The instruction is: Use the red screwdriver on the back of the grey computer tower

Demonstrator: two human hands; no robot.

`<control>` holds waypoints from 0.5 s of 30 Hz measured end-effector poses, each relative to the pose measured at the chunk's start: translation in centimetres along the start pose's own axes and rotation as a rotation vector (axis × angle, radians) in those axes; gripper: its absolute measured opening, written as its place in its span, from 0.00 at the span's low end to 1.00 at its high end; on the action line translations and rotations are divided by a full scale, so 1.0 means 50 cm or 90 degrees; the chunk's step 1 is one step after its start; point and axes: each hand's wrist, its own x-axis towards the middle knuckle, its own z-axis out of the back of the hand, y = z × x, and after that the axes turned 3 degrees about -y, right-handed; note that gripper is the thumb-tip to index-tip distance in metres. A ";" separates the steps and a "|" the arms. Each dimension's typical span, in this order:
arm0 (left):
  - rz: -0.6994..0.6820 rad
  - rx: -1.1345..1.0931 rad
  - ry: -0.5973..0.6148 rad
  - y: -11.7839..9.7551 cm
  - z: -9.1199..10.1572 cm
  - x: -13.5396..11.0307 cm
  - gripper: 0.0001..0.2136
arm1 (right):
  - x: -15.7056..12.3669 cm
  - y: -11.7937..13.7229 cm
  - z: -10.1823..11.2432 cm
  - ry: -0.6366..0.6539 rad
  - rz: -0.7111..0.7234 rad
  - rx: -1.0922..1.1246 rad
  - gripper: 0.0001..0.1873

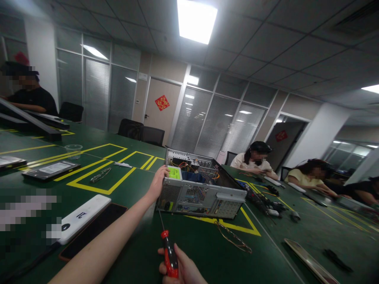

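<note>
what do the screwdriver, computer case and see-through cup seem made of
Screwdriver handle: looks like red-and-black plastic with a slight sheen, maybe part rubber; the thin, straight shaft is probably metal.
Computer case: seemingly dull silver-grey sheet metal, judging by its thin edges and punched vent holes.
Cup: likely clear plastic, since the green table shows through, though glass can't be ruled out.

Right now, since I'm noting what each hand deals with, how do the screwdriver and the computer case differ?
The screwdriver is slim, with red and black colouring; the computer case is boxy, showing grey perforated metal.
The screwdriver is far smaller than the computer case.
The screwdriver is gripped in the right hand; the computer case sits on the table, left hand at its corner.
</note>
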 end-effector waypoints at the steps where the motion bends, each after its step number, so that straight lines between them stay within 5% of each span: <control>1: 0.000 0.000 -0.003 0.001 -0.001 0.000 0.19 | -0.001 -0.002 0.001 -0.003 0.002 0.003 0.23; 7: -0.006 0.000 -0.002 0.001 -0.001 0.000 0.20 | -0.012 -0.015 -0.015 -0.076 0.116 -0.019 0.25; 15: 0.004 -0.004 0.003 0.002 0.000 0.000 0.19 | -0.009 0.000 -0.023 -0.085 0.028 0.055 0.21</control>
